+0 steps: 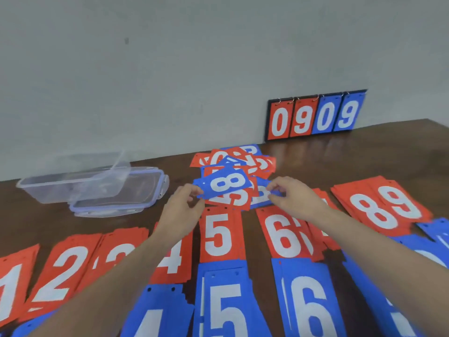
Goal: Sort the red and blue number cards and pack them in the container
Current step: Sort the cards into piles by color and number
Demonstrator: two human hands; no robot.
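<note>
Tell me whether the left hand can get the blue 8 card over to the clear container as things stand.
Probably yes. The left hand already pinches the blue 8 card at its left end, and the clear container sits open to its left, with bare table between them.

Red 1 card [11, 288] cut off left.

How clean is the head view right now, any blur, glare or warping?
Head view: soft overall, the unsorted pile and the clear container smeared; wide-angle stretch on the near cards at the bottom edge; a dull sheen on the table below the scoreboard; no harsh shadows.
</note>
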